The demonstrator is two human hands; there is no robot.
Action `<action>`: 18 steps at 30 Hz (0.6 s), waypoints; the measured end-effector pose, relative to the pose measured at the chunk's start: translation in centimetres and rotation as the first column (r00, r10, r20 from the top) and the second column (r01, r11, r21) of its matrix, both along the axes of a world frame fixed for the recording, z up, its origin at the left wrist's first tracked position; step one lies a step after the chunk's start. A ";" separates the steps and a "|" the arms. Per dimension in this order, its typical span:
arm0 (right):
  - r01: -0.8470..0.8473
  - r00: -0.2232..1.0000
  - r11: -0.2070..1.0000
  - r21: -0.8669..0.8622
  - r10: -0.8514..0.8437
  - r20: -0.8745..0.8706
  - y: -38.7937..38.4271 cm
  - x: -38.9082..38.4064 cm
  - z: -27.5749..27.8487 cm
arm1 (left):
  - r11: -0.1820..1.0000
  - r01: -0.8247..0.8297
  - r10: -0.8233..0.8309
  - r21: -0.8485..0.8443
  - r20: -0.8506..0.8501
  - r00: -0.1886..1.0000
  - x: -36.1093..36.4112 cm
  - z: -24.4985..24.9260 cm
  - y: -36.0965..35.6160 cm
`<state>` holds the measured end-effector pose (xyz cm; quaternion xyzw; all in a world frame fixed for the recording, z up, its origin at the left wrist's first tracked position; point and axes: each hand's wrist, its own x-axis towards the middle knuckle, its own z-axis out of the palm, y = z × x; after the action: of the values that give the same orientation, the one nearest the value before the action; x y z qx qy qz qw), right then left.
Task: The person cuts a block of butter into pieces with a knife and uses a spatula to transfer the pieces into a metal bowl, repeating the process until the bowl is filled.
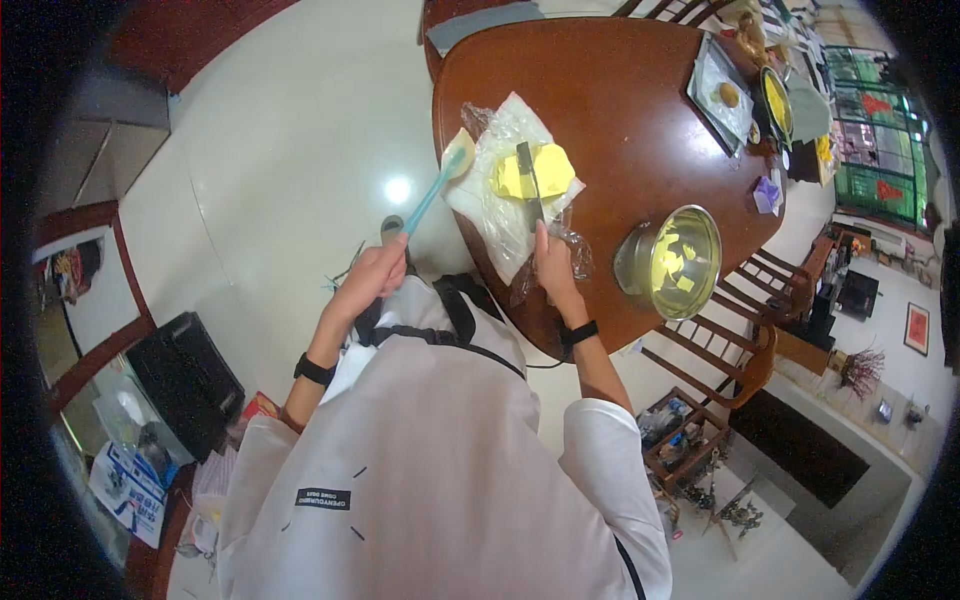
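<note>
My left hand (pixel 376 272) is closed round the blue handle of a spatula (pixel 437 187), whose pale yellowish head is over the left edge of the plastic wrap. In my right hand (pixel 553 262) is a knife (pixel 530 178), its dark blade lying across a yellow block (pixel 550 172) that looks like butter. The block rests on clear wrap and a white sheet (pixel 497 222) at the table's near edge. To the right, a metal bowl (pixel 707 232) holds several yellow pieces.
The brown table (pixel 600 80) bears a tray (pixel 716 95) with a round brown item, a yellow-filled pan (pixel 776 103) and a small purple-and-white packet (pixel 767 194) at the right. Wooden chairs (pixel 725 350) stand beyond the bowl. A black box-like object (pixel 185 370) is at lower left.
</note>
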<state>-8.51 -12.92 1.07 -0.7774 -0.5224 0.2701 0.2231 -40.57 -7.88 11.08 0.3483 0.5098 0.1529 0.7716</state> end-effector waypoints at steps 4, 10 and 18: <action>-0.021 0.767 0.911 -0.412 -0.250 -0.591 0.8 1.7 2.2 | 0.997 0.071 -0.073 0.041 0.039 0.997 -0.5 -0.1 0.3; -0.027 0.285 0.941 -0.338 -0.317 -0.905 0.2 -0.1 8.3 | 0.977 0.178 -0.181 0.120 0.014 0.983 -1.1 0.8 1.0; 0.466 0.836 0.874 0.140 -0.383 -0.394 -5.2 1.8 11.4 | 0.710 0.540 -0.437 0.452 -0.319 0.841 3.1 4.6 2.5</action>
<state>-6.70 -18.11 12.47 -0.7816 -0.3145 0.2862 0.4564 -37.47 -5.37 15.64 0.6809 0.4075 0.0421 0.6071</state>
